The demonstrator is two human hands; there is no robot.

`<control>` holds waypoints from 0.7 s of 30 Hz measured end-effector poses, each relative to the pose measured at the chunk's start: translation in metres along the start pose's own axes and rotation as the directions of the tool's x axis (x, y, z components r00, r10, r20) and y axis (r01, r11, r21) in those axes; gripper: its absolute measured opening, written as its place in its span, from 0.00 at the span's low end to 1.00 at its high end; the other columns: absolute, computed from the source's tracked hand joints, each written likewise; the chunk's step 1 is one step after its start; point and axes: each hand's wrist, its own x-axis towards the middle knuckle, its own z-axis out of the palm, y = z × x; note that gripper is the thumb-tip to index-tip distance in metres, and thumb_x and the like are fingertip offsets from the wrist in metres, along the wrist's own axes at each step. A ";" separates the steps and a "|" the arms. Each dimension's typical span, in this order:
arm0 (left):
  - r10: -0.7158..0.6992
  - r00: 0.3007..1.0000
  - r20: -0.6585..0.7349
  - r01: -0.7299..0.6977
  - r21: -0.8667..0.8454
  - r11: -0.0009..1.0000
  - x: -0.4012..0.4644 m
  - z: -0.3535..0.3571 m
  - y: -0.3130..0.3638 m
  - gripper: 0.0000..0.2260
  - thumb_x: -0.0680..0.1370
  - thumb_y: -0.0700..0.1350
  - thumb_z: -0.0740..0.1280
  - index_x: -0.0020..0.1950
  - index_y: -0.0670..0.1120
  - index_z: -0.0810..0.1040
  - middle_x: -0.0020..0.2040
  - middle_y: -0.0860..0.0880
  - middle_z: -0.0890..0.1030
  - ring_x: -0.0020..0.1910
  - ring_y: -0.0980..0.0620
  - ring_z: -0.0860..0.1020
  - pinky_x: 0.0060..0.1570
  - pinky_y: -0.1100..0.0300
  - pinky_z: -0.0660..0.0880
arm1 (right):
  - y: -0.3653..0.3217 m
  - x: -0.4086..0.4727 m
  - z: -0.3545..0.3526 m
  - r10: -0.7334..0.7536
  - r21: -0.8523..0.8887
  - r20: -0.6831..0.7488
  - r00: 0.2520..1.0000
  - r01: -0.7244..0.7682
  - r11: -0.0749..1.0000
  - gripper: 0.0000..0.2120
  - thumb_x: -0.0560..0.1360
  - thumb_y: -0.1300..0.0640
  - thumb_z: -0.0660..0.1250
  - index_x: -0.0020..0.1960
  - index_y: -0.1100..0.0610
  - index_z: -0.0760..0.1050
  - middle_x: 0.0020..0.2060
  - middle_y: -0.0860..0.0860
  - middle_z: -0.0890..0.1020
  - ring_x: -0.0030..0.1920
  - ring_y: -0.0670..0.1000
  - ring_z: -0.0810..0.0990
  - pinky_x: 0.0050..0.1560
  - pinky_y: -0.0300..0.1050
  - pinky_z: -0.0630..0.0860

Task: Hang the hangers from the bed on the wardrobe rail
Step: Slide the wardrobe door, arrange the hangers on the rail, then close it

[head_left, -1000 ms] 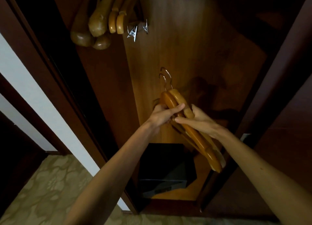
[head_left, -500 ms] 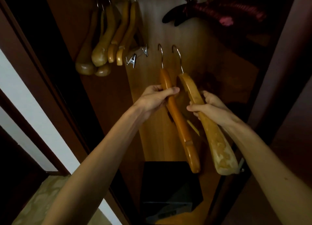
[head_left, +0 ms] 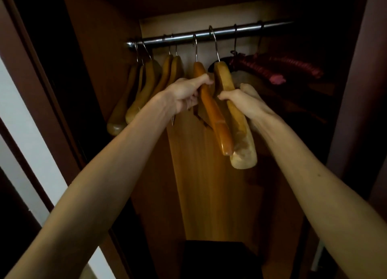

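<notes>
A metal wardrobe rail (head_left: 222, 33) runs across the top of the open wardrobe. My left hand (head_left: 186, 94) grips an orange-brown wooden hanger (head_left: 213, 113) whose hook reaches the rail. My right hand (head_left: 243, 99) grips a paler wooden hanger (head_left: 240, 132) just to its right, its hook over the rail. Both hangers slant down toward me, their lower ends side by side.
Several wooden hangers (head_left: 144, 90) hang at the rail's left end. Dark padded pink hangers (head_left: 278, 69) hang to the right. A dark box (head_left: 217, 257) stands on the wardrobe floor. The wardrobe's left side panel (head_left: 88, 69) and right door edge (head_left: 356, 90) frame the opening.
Both hands have lifted the two hangers upward, apart from each other, until their hooks reach the rail. The view has tilted up, bringing the rail into sight.
</notes>
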 end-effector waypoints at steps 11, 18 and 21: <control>-0.003 1.000 0.022 0.000 0.100 0.995 0.050 -0.012 0.034 0.05 0.78 0.46 0.71 0.44 0.48 0.76 0.32 0.54 0.76 0.25 0.60 0.71 0.26 0.70 0.68 | -0.021 0.065 0.004 -0.072 -0.010 0.013 0.997 0.073 0.997 0.20 0.65 0.47 0.72 0.53 0.56 0.77 0.42 0.51 0.82 0.45 0.52 0.81 0.47 0.50 0.77; -0.036 0.999 0.014 0.034 0.095 0.995 0.089 -0.018 0.040 0.05 0.78 0.46 0.71 0.44 0.49 0.77 0.34 0.53 0.75 0.28 0.60 0.69 0.31 0.68 0.66 | -0.017 0.091 0.008 0.010 -0.016 0.003 1.000 -0.010 1.000 0.33 0.65 0.45 0.72 0.66 0.58 0.73 0.50 0.54 0.81 0.50 0.53 0.80 0.43 0.48 0.74; -0.064 0.998 -0.006 0.064 0.088 0.994 0.099 -0.019 0.037 0.04 0.78 0.46 0.71 0.48 0.48 0.77 0.36 0.53 0.75 0.29 0.60 0.69 0.33 0.67 0.67 | -0.009 0.100 0.008 0.039 -0.013 -0.016 0.999 -0.039 0.999 0.33 0.64 0.44 0.72 0.64 0.59 0.75 0.47 0.53 0.80 0.48 0.53 0.80 0.42 0.48 0.73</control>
